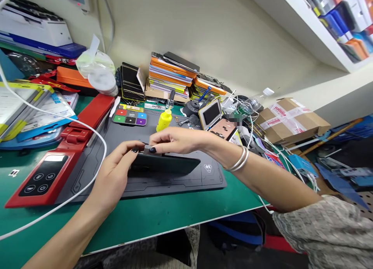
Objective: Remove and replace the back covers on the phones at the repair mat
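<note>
A dark phone [166,164] stands tilted on its long edge over the grey work mat [175,187]. My left hand [116,173] grips the phone's left end, fingers curled round it. My right hand [175,140], with bangles on the wrist, pinches a small grey piece [147,147] at the phone's top edge, thumb and forefinger closed on it. I cannot make out what that piece is.
A red device [58,160] lies left of the mat, with a white cable [87,183] looping over it. A yellow bottle [164,119], colour tray [130,116], stacked phone cases [171,76] and a small opened device [215,121] sit behind. A cardboard box [291,119] stands right.
</note>
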Action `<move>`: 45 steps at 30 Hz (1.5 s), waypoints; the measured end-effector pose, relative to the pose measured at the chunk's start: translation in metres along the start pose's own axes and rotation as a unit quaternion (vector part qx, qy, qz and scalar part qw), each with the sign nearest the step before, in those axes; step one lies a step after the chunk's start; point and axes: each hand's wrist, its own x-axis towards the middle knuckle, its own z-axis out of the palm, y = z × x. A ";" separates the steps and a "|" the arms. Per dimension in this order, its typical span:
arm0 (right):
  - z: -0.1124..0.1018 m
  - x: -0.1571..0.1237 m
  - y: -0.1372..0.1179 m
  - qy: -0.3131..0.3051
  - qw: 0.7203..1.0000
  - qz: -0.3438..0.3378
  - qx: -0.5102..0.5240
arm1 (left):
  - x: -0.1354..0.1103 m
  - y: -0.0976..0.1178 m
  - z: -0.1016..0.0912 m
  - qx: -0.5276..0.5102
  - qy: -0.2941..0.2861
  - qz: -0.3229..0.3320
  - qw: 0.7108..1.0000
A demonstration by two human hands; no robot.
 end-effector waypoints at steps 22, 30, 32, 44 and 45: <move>0.040 -0.034 -0.035 0.116 0.850 0.033 -0.514 | -0.002 0.020 0.018 -0.040 0.050 -0.034 0.997; 0.041 -0.072 -0.025 0.105 0.841 0.074 -0.525 | -0.001 0.021 0.019 0.008 0.042 -0.018 0.999; 0.040 -0.073 -0.025 0.099 0.846 0.068 -0.519 | -0.002 0.027 0.015 0.053 0.022 -0.004 0.998; 0.045 -0.074 -0.024 0.121 0.864 0.040 -0.487 | 0.034 0.083 0.064 0.681 -0.200 0.195 0.677; 0.044 -0.074 -0.023 0.122 0.871 0.038 -0.474 | 0.035 0.081 0.066 0.682 -0.207 0.195 0.674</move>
